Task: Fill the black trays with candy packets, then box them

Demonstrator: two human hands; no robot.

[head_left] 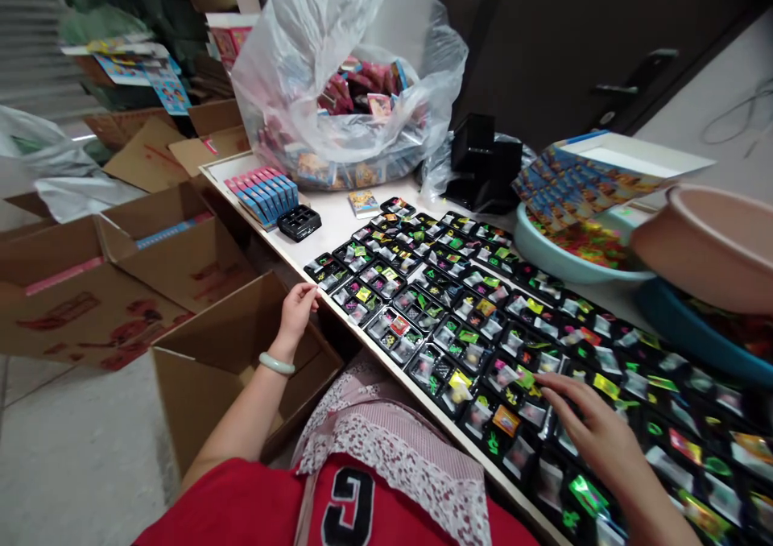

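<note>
My left hand (296, 309), with a pale green bangle on its wrist, rests on the near edge of the white table (338, 225), fingers curled loosely beside a black tray (327, 271). It holds nothing. My right hand (595, 426) lies flat with fingers stretched out over rows of black trays (465, 304) filled with small bright packets. Its fingertips touch packets near the middle of the spread.
A big clear plastic bag (338, 71) of pink boxes stands at the table's far end, beside a row of blue-pink boxes (262, 193). Basins (706, 244) with cards sit at the right. Open cardboard cartons (199, 345) stand on the floor at the left.
</note>
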